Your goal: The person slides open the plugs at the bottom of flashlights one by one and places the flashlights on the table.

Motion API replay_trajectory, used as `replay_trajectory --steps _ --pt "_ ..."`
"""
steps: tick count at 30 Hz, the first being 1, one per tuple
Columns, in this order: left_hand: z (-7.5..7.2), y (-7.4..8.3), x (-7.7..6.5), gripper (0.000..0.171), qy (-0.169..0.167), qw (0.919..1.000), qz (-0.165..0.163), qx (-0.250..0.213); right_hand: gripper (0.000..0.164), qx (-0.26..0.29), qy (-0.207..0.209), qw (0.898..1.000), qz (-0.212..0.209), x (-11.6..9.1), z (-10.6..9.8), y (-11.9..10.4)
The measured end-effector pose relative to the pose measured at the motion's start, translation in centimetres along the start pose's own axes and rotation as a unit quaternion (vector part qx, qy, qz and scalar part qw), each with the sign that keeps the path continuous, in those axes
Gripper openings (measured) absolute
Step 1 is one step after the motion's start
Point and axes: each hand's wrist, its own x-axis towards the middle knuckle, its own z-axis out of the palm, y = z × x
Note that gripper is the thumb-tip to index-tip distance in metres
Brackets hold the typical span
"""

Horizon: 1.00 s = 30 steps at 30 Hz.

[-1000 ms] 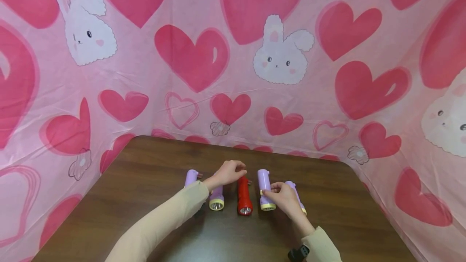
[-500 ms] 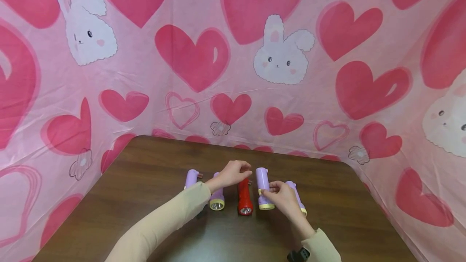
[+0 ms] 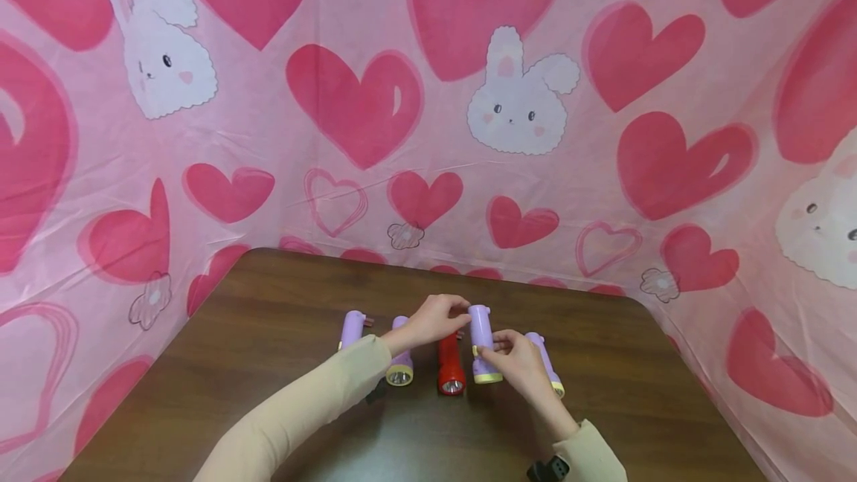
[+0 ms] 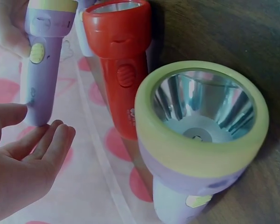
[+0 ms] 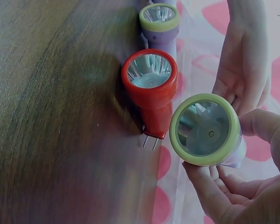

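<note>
My right hand (image 3: 525,367) pinches a purple flashlight (image 3: 480,327) with a yellow rim near its lens end, thumb on one side and fingers on the other. In the right wrist view its lens faces the camera. My left hand (image 3: 431,320) reaches over a red flashlight (image 3: 451,372) to the tail of the held one. As the left wrist view has it, the left thumb and fingers (image 4: 58,140) are spread, fingertips right at that tail. The red flashlight lies on the table, two metal plug prongs (image 5: 150,142) sticking out from it.
Two more purple flashlights, one (image 3: 400,372) beside the red one and one (image 3: 351,327) farther left, lie on the brown table (image 3: 428,437). Another purple flashlight (image 3: 544,355) lies right, partly behind my right hand. A pink heart-patterned cloth (image 3: 375,207) hangs behind the table.
My right hand has brought the purple flashlight slightly left and up. My left hand has moved right, from above the red flashlight to the purple one's tail.
</note>
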Motion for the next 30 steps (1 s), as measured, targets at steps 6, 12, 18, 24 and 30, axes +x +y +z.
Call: replay_trajectory --steps 6,12,18,24,30 --pt "-0.13 0.21 -0.08 0.028 0.003 1.0000 -0.002 -0.007 0.036 0.004 0.004 1.000 -0.002 0.14 0.28 0.23" --pt "-0.26 0.34 -0.17 0.029 -0.001 0.9999 -0.011 -0.010 0.037 0.007 0.002 1.000 -0.009 0.17 0.40 0.46" --pt "-0.53 0.57 -0.20 0.030 0.001 0.9996 -0.020 -0.022 0.038 0.009 0.004 1.000 -0.021 0.18 0.47 0.43" --pt "-0.76 0.77 -0.39 0.029 0.008 0.9996 -0.012 -0.024 0.036 0.004 0.007 0.999 -0.039 0.27 0.65 0.62" --pt "-0.82 0.86 -0.51 0.029 0.010 0.9995 -0.009 -0.030 0.037 0.007 0.008 0.999 -0.043 0.21 0.69 0.69"
